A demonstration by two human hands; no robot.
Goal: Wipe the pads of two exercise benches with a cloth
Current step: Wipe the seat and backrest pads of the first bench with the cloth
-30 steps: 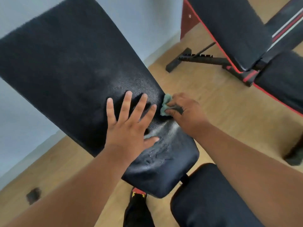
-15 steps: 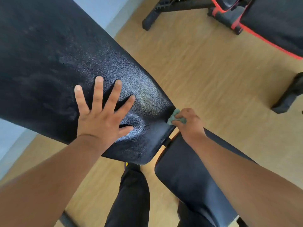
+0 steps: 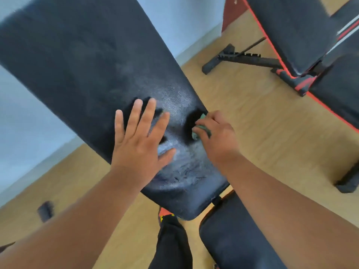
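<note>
Change: our right hand (image 3: 215,136) has climbed back from the back pad (image 3: 81,61)'s near edge.
Fingers: clamped on cloth (image 3: 201,126); left hand (image 3: 139,140) splayed flat.
Meaning: wiping continues.

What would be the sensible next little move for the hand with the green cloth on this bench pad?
Probably drag the cloth leftward across the back pad. The right hand grips it bunched at the pad's right edge, the left hand lies flat as a brace, and a greyish film shows on the pad between the two hands.
</note>
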